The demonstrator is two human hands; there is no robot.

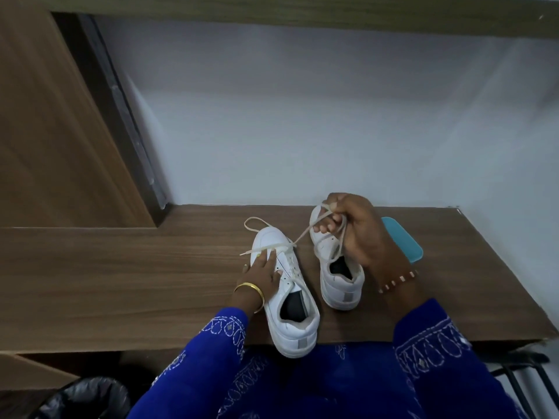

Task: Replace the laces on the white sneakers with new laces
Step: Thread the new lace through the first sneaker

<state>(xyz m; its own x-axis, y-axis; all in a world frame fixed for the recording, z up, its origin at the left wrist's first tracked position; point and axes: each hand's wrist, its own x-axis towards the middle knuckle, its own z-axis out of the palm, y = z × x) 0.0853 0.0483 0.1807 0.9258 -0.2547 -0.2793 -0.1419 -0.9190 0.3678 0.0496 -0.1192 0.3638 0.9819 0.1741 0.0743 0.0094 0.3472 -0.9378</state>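
Laces first: a flat cream lace [302, 235] runs taut from the left sneaker [287, 294] up to the right hand [348, 228], whose fingers are curled tight round a bunch of it. Soft, light, limp; likely to slip through eyelets easily, best taken near the tip or close to the eyelet being worked. Left hand [263, 273] lies flat, fingers straight, pressing the left sneaker's side to steady it. That shoe looks light, prone to sliding or tipping under a pull. Right sneaker [338, 267] sits just under and beside the right hand, touching neither shoe nor left hand.

Surface: smooth wood-grain desk [121, 267], probably little grip. Teal flat object [402, 240] beyond the right wrist. Pale wall behind; dark bin bag [87, 397] below the left arm.
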